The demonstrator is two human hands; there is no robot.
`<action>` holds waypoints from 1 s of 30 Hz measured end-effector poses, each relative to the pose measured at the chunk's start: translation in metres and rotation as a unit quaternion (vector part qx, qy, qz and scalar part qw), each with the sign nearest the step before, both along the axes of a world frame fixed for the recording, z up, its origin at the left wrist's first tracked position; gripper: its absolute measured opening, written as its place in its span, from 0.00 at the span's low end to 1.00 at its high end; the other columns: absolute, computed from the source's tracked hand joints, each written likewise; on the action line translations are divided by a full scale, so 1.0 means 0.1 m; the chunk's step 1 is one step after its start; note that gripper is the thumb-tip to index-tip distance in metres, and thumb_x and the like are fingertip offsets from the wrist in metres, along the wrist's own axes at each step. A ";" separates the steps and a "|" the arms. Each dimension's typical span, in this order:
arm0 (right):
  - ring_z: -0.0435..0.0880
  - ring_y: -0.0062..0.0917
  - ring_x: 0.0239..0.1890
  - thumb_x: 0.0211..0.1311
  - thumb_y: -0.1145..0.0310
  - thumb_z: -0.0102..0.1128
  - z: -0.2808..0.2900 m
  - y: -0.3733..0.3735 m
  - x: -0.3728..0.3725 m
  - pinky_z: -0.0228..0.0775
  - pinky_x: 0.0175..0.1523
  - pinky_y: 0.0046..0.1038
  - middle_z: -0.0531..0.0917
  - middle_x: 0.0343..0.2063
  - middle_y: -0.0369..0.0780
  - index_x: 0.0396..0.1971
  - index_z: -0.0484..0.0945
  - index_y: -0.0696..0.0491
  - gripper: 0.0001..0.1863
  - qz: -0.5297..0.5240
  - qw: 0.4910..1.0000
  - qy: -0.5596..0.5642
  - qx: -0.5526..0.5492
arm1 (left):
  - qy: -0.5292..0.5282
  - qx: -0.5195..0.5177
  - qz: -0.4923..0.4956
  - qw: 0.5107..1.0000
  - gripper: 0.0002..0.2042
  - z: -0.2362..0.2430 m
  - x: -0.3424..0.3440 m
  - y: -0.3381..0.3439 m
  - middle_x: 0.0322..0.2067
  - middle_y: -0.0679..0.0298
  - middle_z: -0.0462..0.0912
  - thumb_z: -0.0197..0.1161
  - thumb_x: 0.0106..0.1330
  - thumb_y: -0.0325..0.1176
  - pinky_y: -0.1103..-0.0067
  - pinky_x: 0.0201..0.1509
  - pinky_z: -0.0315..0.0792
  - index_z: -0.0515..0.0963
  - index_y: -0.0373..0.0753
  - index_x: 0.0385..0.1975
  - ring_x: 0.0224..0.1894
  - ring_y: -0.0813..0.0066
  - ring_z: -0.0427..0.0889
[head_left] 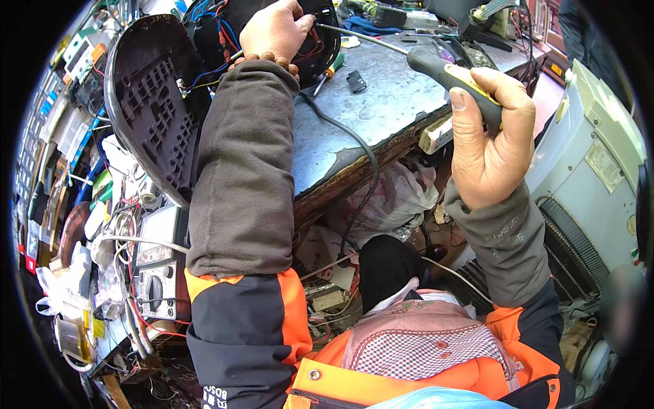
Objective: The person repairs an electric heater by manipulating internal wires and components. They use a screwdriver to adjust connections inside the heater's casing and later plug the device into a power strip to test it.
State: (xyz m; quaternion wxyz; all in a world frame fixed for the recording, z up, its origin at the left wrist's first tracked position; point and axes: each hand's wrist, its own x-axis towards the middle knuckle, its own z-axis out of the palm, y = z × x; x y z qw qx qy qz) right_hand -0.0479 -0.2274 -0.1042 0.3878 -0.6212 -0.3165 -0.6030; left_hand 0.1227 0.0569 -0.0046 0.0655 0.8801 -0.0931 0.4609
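Right hand (487, 140) is clamped on the screwdriver (436, 65) handle; the shaft runs toward 10 o'clock, its tip at the open black casing (320, 41). Left hand (276, 28) grips the casing at 12 o'clock. Bare bench (381, 102) lies between the hands; its chipped edge runs below. A detached black cover (153, 102) stands at 9 o'clock, among clutter.

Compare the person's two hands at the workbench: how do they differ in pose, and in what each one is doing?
The right hand is closed around the black-and-yellow handle of a screwdriver; the left hand holds no tool and rests on the opened black appliance. The right hand is near the bench's front edge, the left hand reaches farther back. Only the left wrist wears a bead bracelet. Both have grey cuffs.
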 end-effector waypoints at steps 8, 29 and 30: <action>0.86 0.35 0.42 0.66 0.77 0.74 0.11 0.02 0.00 0.80 0.51 0.31 0.85 0.43 0.46 0.50 0.80 0.61 0.15 -0.011 0.997 -0.052 -0.055 | 0.002 -0.006 0.001 1.000 0.16 -0.01 0.01 0.00 0.35 0.61 0.92 0.74 0.68 0.53 0.66 0.44 0.82 0.89 0.47 0.42 0.40 0.59 0.91; 0.91 0.21 0.38 0.77 0.70 0.67 0.39 0.05 0.14 0.87 0.47 0.22 0.87 0.39 0.40 0.54 0.77 0.60 0.14 0.139 0.977 0.077 0.143 | 0.041 0.038 -0.017 0.998 0.14 0.00 -0.03 0.03 0.36 0.62 0.92 0.76 0.65 0.50 0.67 0.45 0.83 0.89 0.49 0.42 0.41 0.62 0.92; 0.91 0.21 0.38 0.77 0.70 0.67 0.38 0.05 0.12 0.87 0.47 0.22 0.87 0.39 0.40 0.54 0.76 0.60 0.14 0.143 0.977 0.075 0.138 | 0.037 0.040 -0.015 0.998 0.14 0.00 -0.02 0.03 0.36 0.62 0.92 0.76 0.64 0.50 0.67 0.46 0.83 0.89 0.49 0.42 0.41 0.62 0.92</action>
